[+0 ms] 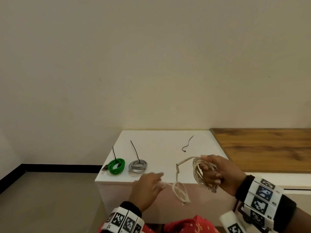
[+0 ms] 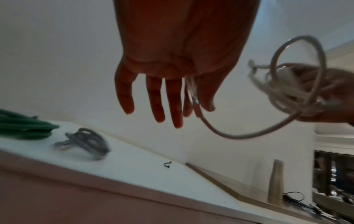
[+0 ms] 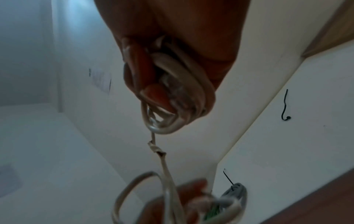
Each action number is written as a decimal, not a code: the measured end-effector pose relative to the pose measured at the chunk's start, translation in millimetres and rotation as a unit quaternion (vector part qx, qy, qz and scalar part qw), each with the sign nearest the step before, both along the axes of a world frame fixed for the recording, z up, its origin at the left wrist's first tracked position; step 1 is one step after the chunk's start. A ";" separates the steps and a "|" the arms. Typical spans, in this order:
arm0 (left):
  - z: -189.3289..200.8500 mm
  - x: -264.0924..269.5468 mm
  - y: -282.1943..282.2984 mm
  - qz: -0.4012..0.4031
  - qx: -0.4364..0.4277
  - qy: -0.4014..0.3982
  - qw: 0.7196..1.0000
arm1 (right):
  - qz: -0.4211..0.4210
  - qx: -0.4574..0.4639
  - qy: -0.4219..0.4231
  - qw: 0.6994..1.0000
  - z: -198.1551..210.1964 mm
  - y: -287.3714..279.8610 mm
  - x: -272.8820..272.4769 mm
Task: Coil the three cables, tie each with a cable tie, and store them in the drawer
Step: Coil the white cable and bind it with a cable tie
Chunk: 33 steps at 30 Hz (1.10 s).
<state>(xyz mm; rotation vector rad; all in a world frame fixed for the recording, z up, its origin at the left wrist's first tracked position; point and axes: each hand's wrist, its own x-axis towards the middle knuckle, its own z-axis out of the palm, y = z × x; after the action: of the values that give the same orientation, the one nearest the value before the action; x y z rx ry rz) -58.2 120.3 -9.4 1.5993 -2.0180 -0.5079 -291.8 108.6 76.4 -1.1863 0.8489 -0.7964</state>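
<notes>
White cabinet top [image 1: 161, 142] — right-wrist view only: knotted cable [image 3: 156, 149]

A white cabinet top [image 1: 198, 148] carries green coil [image 1: 116, 166], grey coil [image 1: 138, 166], seemingly one loose tie [image 1: 187, 143].

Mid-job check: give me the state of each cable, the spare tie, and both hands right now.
Green cable: coiled, tied, on the white cabinet top.
Grey cable: coiled, tied, beside it.
White cable: partly coiled, untied.
Loose cable tie: unused.
Right hand: grips the coil.
Left hand: holds the free end.
</notes>
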 end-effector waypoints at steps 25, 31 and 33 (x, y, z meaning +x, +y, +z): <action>33.8 -22.3 15.4 0.165 0.092 0.568 0.801 | -0.070 0.037 -0.150 0.985 4.1 -11.0 -11.4; 16.9 16.5 3.7 0.190 0.165 0.719 0.647 | -0.070 0.052 -0.160 0.983 0.8 -18.6 -24.7; 15.7 18.5 1.4 0.198 0.168 0.748 0.611 | -0.048 0.050 -0.155 0.986 -2.1 -16.0 -18.4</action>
<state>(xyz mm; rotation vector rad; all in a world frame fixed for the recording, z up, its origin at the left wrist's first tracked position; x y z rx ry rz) -39.7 121.7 6.3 0.9330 -0.2605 -1.4296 -310.3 92.6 74.3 -0.9086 0.6823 -0.9759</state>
